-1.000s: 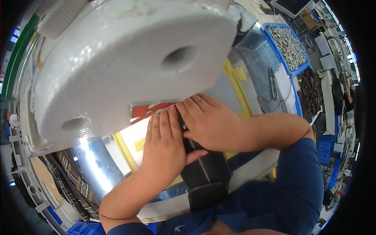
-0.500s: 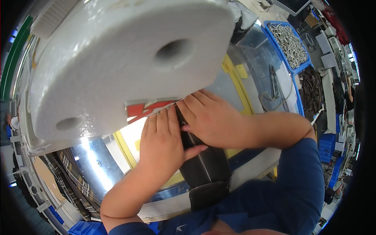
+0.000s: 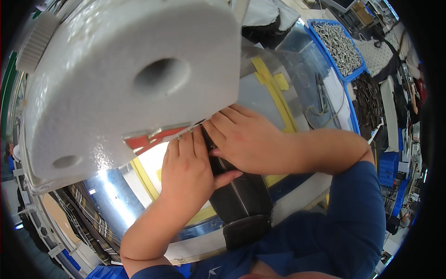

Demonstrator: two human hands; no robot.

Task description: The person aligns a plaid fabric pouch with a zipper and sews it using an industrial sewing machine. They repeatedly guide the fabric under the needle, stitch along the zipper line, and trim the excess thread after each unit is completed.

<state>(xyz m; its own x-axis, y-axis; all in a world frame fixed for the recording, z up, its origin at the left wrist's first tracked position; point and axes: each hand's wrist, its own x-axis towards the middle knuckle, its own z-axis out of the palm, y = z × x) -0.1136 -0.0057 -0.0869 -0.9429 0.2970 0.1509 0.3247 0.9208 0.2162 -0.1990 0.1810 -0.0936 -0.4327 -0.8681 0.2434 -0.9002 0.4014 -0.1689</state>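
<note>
A long black zippered piece (image 3: 236,191), like part of a bag, runs from my body to beneath the white head of a sewing machine (image 3: 107,107). A metal zipper lies along its middle. My left hand (image 3: 188,162) rests flat on its left side, fingers stretched toward the machine and thumb out across the piece. On the other side my right hand (image 3: 246,139) lies over its far end, fingers extended, thumb tucked near the zipper. The machine head hides the needle area and some fingertips of my right hand.
A blue tray (image 3: 341,51) of small metal fittings stands at the far right, with dark strips (image 3: 368,107) nearer. Tweezers (image 3: 321,93) lie on the table. Yellow tape (image 3: 276,95) marks the work surface. Plaid fabric (image 3: 86,214) hangs at the left.
The machine head and my hands sit slightly farther left in view. My hands keep nearly the same pose on the black piece. Someone in pale dotted clothing now shows at the upper right.
</note>
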